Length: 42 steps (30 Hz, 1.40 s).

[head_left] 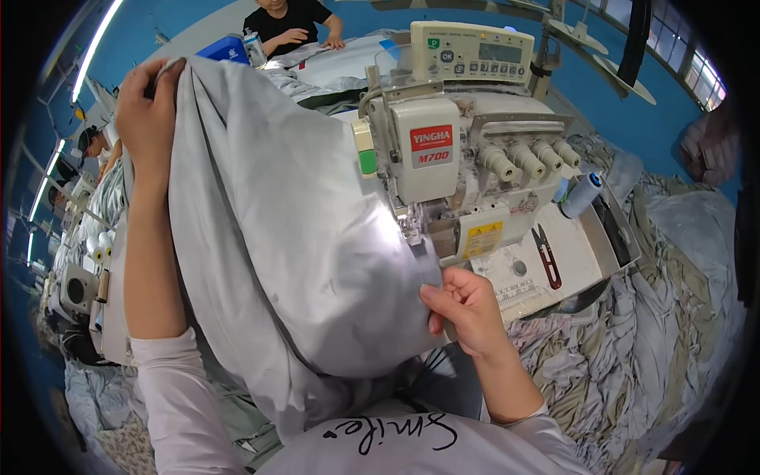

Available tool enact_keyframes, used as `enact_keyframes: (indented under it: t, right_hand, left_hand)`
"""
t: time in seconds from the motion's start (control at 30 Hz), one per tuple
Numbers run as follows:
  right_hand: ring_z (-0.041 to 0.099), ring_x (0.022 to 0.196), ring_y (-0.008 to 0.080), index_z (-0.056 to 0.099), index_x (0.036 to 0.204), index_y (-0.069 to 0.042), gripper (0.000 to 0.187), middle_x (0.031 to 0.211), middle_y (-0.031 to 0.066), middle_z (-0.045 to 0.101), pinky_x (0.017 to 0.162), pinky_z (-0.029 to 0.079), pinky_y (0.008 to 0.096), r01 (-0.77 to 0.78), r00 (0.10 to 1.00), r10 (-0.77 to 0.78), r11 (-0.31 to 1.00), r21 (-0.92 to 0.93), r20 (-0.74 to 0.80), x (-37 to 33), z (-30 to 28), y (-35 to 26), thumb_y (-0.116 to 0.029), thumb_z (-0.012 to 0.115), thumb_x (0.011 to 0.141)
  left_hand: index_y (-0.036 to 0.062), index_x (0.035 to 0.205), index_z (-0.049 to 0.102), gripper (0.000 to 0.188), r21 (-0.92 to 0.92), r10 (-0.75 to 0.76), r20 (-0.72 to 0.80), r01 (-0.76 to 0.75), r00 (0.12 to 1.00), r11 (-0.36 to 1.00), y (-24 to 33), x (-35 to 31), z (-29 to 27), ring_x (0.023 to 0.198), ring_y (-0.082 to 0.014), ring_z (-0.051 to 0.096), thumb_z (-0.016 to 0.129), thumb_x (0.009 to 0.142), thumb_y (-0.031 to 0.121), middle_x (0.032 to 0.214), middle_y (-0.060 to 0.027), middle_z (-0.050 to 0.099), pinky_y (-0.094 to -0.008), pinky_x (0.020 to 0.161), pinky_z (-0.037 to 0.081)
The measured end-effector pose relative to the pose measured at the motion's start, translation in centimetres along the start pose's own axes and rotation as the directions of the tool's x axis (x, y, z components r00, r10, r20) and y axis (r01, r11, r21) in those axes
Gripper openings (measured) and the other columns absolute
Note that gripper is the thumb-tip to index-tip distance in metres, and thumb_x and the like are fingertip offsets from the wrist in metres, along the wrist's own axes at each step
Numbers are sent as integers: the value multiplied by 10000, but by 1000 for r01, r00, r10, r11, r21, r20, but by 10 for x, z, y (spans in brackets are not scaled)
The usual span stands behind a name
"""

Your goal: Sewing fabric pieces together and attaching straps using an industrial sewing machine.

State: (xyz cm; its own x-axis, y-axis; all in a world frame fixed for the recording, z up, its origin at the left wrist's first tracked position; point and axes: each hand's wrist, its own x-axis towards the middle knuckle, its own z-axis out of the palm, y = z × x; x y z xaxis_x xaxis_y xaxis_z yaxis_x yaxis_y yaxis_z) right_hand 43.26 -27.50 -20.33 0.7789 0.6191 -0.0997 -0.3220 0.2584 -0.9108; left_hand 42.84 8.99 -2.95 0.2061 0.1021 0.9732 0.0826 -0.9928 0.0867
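A large light grey fabric piece [269, 206] drapes from the far left across to an overlock sewing machine [426, 150]. My left hand [147, 107] is raised at the far left, its fingers closed on a folded upper edge of that cloth. Close to the lit presser foot [412, 226], my right hand [469, 307] pinches the cloth's right edge between thumb and fingers. The fabric's edge runs up to the foot; whether the needle is in it cannot be made out. Lower folds hang down toward my lap.
Thread snips [548, 257] with dark red handles lie on the machine's right plate, near a blue thread cone [583, 195]. Heaped grey garments [617, 348] fill the right side. Across the table, a person in a black top [289, 28] handles cloth. A control panel [473, 54] tops the machine.
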Motion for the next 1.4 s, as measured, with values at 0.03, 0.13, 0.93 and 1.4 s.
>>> enact_keyframes:
  t: [0.03,0.13,0.93,1.4]
  right_hand:
    - [503,416,67,451,634,-84,258,531,-6,507,399,406,192,2,1000,-2,1000,1,4,-1,0,0,-77,638,812]
    - [503,418,67,441,633,-88,269,530,-6,504,401,407,192,3,1000,-3,1000,12,3,0,-2,2,-82,643,810]
    - [519,439,64,562,820,8,135,563,8,552,412,424,188,-25,1000,25,999,30,2,0,-3,6,-106,635,820]
    - [517,436,72,555,831,5,144,580,13,551,411,420,191,3,1000,-5,998,62,29,1,-6,9,-100,650,808]
  left_hand:
    - [63,870,655,171,29,18,-7,-17,1000,999,-4,8,3,688,-152,576,645,794,216,816,-45,615,-246,654,446]
    - [81,904,669,211,46,21,1,-21,1000,999,-21,26,27,731,-178,595,625,806,262,847,-59,628,-264,682,457]
    - [1,865,542,52,-117,-442,421,530,792,840,73,-193,-76,700,-163,503,531,814,-1,780,-54,545,-261,638,404]
    - [26,887,579,101,-224,-386,321,465,865,856,27,-117,-27,604,-45,419,581,853,121,676,27,498,-184,545,335]
